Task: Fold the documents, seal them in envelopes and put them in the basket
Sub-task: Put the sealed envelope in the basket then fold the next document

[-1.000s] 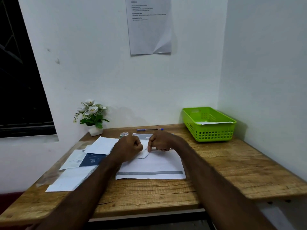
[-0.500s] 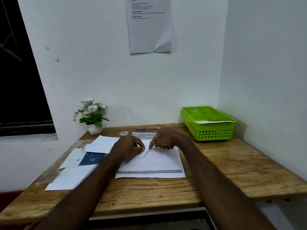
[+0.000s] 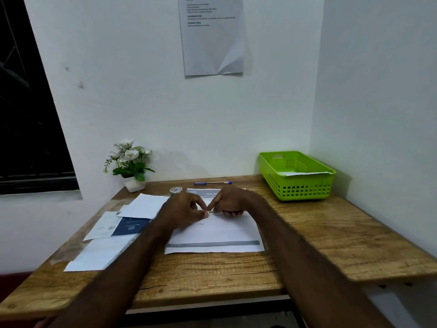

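Note:
A printed document lies flat in the middle of the wooden table. On its far half sits a small folded white paper, mostly hidden under my hands. My left hand has curled fingers and pinches the folded paper's edge between thumb and forefinger. My right hand presses a straight forefinger down beside the left fingertips, its other fingers tucked under. The green basket stands at the back right and holds a white envelope.
Loose white sheets, a blue booklet and another sheet lie to the left. A tape roll and a blue pen are behind my hands. A potted flower stands at the back left. Walls close the back and right.
My hands have drawn together so that the fingertips meet on the folded paper. The right forefinger now points down onto it, where earlier both hands were fists side by side.

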`<state>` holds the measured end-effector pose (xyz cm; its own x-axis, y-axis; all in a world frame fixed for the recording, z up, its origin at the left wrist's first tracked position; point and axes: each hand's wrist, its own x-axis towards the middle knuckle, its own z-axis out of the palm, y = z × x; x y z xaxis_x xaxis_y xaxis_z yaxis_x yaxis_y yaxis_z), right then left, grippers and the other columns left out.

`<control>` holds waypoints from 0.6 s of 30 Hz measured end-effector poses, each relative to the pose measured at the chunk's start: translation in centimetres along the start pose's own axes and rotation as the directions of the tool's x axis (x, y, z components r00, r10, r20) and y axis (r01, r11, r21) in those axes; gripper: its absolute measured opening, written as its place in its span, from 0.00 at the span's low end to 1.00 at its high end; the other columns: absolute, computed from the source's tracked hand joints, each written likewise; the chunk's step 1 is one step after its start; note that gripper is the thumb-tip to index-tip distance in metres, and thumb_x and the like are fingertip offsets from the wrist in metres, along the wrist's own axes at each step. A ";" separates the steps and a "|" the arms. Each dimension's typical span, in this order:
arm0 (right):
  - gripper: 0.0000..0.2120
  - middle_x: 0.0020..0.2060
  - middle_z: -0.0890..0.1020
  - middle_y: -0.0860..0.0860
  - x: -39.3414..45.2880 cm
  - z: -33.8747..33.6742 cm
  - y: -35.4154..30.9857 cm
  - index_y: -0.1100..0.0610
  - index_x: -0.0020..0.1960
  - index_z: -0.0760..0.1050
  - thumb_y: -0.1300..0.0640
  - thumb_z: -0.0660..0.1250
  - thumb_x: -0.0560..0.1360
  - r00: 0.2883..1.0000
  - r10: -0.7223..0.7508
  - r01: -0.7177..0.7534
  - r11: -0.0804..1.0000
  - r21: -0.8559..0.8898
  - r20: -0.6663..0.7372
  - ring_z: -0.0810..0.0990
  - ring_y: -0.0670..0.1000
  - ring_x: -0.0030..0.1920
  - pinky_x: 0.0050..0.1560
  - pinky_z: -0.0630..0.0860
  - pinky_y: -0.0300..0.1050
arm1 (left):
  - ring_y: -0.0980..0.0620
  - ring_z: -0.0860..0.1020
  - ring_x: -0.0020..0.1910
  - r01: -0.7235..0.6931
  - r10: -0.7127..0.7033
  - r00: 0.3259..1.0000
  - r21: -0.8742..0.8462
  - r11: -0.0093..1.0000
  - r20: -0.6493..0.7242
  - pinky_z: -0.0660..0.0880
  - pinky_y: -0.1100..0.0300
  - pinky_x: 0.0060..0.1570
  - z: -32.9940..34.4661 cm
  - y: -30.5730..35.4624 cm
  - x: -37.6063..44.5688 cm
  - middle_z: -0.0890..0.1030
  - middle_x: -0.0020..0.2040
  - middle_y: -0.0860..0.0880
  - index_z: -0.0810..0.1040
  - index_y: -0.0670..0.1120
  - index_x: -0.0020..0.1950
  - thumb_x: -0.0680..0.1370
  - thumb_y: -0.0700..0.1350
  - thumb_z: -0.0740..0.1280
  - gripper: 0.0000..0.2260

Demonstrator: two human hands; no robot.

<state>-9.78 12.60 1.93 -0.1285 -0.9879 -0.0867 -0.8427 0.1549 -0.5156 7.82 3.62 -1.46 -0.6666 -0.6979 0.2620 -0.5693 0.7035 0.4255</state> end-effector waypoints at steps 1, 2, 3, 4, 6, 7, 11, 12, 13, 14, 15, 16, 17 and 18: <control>0.16 0.30 0.77 0.54 0.1 0.0 0.1 0.48 0.63 0.84 0.61 0.66 0.80 1.000 0.009 -0.009 1.000 0.001 0.000 0.70 0.48 0.24 0.25 0.68 0.36 | 0.53 0.83 0.39 -0.015 0.015 1.000 -0.003 1.000 0.005 0.73 0.59 0.37 0.0 0.0 0.0 0.85 0.38 0.55 0.87 0.57 0.46 0.74 0.55 0.77 0.04; 0.17 0.29 0.77 0.54 0.2 0.0 0.1 0.48 0.64 0.83 0.62 0.65 0.80 1.000 0.021 -0.021 1.000 -0.002 0.001 0.69 0.48 0.23 0.25 0.67 0.35 | 0.52 0.83 0.40 -0.022 0.022 1.000 -0.012 1.000 0.013 0.74 0.59 0.37 0.0 0.1 0.0 0.86 0.38 0.56 0.88 0.58 0.47 0.74 0.53 0.76 0.03; 0.18 0.29 0.77 0.54 0.3 0.1 0.2 0.47 0.65 0.82 0.62 0.64 0.80 0.999 0.034 -0.034 0.999 -0.011 0.002 0.69 0.47 0.21 0.24 0.67 0.35 | 0.52 0.84 0.40 -0.022 0.022 0.999 -0.026 0.999 0.026 0.75 0.59 0.38 0.0 0.1 0.0 0.86 0.39 0.57 0.88 0.58 0.47 0.75 0.52 0.76 0.03; 0.20 0.28 0.77 0.53 0.4 0.1 0.1 0.47 0.67 0.81 0.63 0.62 0.81 0.999 0.047 -0.047 0.999 -0.026 0.003 0.68 0.47 0.19 0.23 0.67 0.34 | 0.51 0.84 0.40 -0.023 0.024 0.999 -0.040 0.999 0.040 0.77 0.58 0.39 -0.1 0.0 0.0 0.87 0.39 0.57 0.88 0.58 0.48 0.75 0.52 0.76 0.03; 0.22 0.28 0.76 0.53 0.7 0.3 0.0 0.48 0.70 0.78 0.63 0.58 0.81 0.997 0.079 -0.078 0.995 -0.060 0.001 0.67 0.46 0.16 0.21 0.66 0.33 | 0.53 0.84 0.39 -0.031 0.035 0.997 -0.053 0.998 0.063 0.78 0.58 0.39 -0.2 -0.2 0.1 0.87 0.41 0.58 0.89 0.57 0.49 0.75 0.52 0.76 0.04; 0.22 0.28 0.76 0.54 0.8 0.4 0.0 0.49 0.70 0.78 0.63 0.57 0.82 0.995 0.099 -0.099 0.993 -0.065 -0.001 0.66 0.45 0.15 0.21 0.65 0.33 | 0.56 0.83 0.37 -0.036 0.040 0.997 -0.055 0.998 0.072 0.76 0.62 0.36 -0.3 -0.2 0.1 0.87 0.42 0.58 0.89 0.56 0.50 0.75 0.51 0.76 0.05; 0.20 0.29 0.76 0.55 1.0 0.7 -0.3 0.57 0.71 0.78 0.59 0.56 0.83 0.986 0.163 -0.164 0.984 -0.066 -0.014 0.70 0.50 0.21 0.24 0.68 0.39 | 0.62 0.74 0.26 -0.069 0.079 0.991 -0.089 0.994 0.111 0.69 0.68 0.30 -0.6 -0.1 0.0 0.84 0.35 0.56 0.89 0.52 0.53 0.77 0.48 0.75 0.07; 0.20 0.30 0.76 0.56 1.1 0.8 -0.4 0.59 0.70 0.78 0.59 0.55 0.83 0.984 0.179 -0.180 0.982 -0.064 -0.017 0.71 0.51 0.24 0.27 0.68 0.40 | 0.62 0.73 0.26 -0.084 0.095 0.988 -0.094 0.992 0.121 0.69 0.68 0.30 -0.7 -0.1 0.0 0.83 0.35 0.55 0.89 0.51 0.54 0.77 0.48 0.75 0.07; 0.20 0.31 0.77 0.56 1.2 0.9 -0.4 0.60 0.70 0.78 0.59 0.55 0.83 0.981 0.193 -0.194 0.979 -0.061 -0.020 0.71 0.52 0.25 0.28 0.69 0.42 | 0.61 0.73 0.26 -0.097 0.108 0.985 -0.094 0.991 0.131 0.69 0.68 0.31 -0.8 -0.1 0.0 0.83 0.35 0.55 0.89 0.50 0.54 0.77 0.48 0.75 0.08; 0.21 0.32 0.77 0.57 1.4 0.9 -0.4 0.60 0.70 0.78 0.59 0.55 0.82 0.978 0.205 -0.206 0.977 -0.059 -0.026 0.72 0.52 0.26 0.29 0.69 0.43 | 0.62 0.73 0.26 -0.107 0.120 0.983 -0.095 0.990 0.138 0.69 0.68 0.31 -0.9 -0.1 0.0 0.83 0.35 0.55 0.88 0.50 0.55 0.77 0.48 0.75 0.08; 0.21 0.33 0.78 0.57 1.6 1.0 -0.4 0.59 0.70 0.78 0.59 0.54 0.82 0.976 0.215 -0.216 0.975 -0.055 -0.032 0.72 0.52 0.27 0.29 0.70 0.43 | 0.62 0.73 0.26 -0.115 0.129 0.981 -0.096 0.989 0.146 0.69 0.69 0.31 -1.0 0.0 -0.1 0.82 0.35 0.55 0.88 0.49 0.55 0.77 0.47 0.76 0.08; 0.21 0.33 0.78 0.57 1.8 1.1 -0.4 0.59 0.70 0.78 0.60 0.54 0.82 0.975 0.221 -0.223 0.973 -0.052 -0.038 0.73 0.52 0.27 0.29 0.70 0.43 | 0.62 0.73 0.26 -0.120 0.135 0.978 -0.100 0.988 0.157 0.69 0.68 0.31 -1.1 0.0 -0.1 0.82 0.35 0.54 0.88 0.49 0.56 0.77 0.47 0.76 0.09; 0.20 0.33 0.78 0.57 1.9 1.2 -0.4 0.59 0.69 0.78 0.59 0.55 0.82 0.973 0.228 -0.230 0.972 -0.053 -0.043 0.73 0.52 0.27 0.29 0.71 0.42 | 0.61 0.73 0.27 -0.122 0.139 0.975 -0.108 0.987 0.172 0.69 0.67 0.31 -1.1 -0.1 -0.1 0.83 0.36 0.53 0.88 0.48 0.56 0.77 0.47 0.76 0.09; 0.18 0.33 0.78 0.56 2.0 1.2 -0.4 0.60 0.67 0.78 0.58 0.56 0.83 0.970 0.236 -0.238 0.970 -0.055 -0.053 0.73 0.52 0.28 0.29 0.71 0.42 | 0.60 0.72 0.28 -0.120 0.141 0.973 -0.121 0.985 0.184 0.69 0.65 0.32 -1.2 -0.2 0.0 0.84 0.36 0.51 0.88 0.49 0.56 0.76 0.47 0.76 0.09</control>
<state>-9.09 10.58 0.92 -0.3508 -0.9225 -0.1608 -0.8152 0.3854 -0.4323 8.52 3.39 -0.49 -0.8175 -0.5546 0.1551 -0.4228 0.7609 0.4922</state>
